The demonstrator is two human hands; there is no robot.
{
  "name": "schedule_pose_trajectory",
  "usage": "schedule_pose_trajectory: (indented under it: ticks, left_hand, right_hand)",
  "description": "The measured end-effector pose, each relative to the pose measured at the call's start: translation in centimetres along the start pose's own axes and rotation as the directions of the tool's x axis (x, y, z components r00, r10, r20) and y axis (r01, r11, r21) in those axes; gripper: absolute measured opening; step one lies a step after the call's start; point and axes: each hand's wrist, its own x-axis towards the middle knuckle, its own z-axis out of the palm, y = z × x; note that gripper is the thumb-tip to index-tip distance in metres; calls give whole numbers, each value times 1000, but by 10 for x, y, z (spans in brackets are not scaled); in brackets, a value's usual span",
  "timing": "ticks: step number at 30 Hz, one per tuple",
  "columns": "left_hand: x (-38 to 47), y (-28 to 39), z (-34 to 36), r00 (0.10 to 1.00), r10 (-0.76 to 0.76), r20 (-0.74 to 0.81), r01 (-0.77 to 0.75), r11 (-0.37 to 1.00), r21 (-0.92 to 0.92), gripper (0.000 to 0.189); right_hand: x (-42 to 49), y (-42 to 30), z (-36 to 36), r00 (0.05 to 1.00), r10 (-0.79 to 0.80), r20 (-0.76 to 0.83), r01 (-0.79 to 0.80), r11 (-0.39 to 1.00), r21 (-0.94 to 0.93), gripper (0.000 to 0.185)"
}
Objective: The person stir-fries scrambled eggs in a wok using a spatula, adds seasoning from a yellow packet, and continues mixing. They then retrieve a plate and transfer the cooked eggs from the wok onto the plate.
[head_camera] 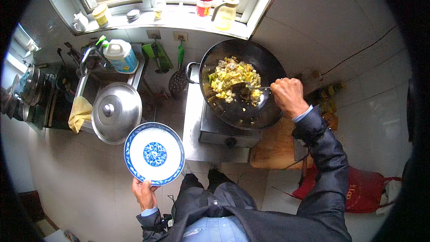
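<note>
My left hand (pixel 145 192) grips the lower rim of a white plate with a blue patterned border and centre (pixel 155 154), held out level to the left of the stove. A black wok (pixel 265 53) sits on the stove, with cooked food (pixel 235 75), pale yellow and green pieces, heaped in its left half. Over the wok's right rim, my right hand (pixel 288 95) is closed around the handle of a spatula (pixel 241 88). The spatula's dark blade lies in the food, with a small portion beside it.
A gas stove (pixel 218 131) and wooden board (pixel 272 148) lie below the wok. Left are a steel lid (pixel 116 114), a yellow cloth (pixel 80 113), a sink with a faucet (pixel 88 58) and a jug (pixel 121 57). A skimmer (pixel 178 84) hangs on the wall. Jars (pixel 204 5) line the windowsill.
</note>
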Motion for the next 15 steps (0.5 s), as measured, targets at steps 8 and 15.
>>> schedule_pose_trajectory:
  ticks: [8,15]
  left_hand:
    - [-2,-8,-2,997,8,-79,-13,998,-58,41]
    - [-8,-13,1,990,20,-143,-24,999,-30,40]
  right_hand:
    - [-1,89,-1,959,279,42,-281,958,57,20]
    - [134,73,80,930,169,326,-310,837,452,24]
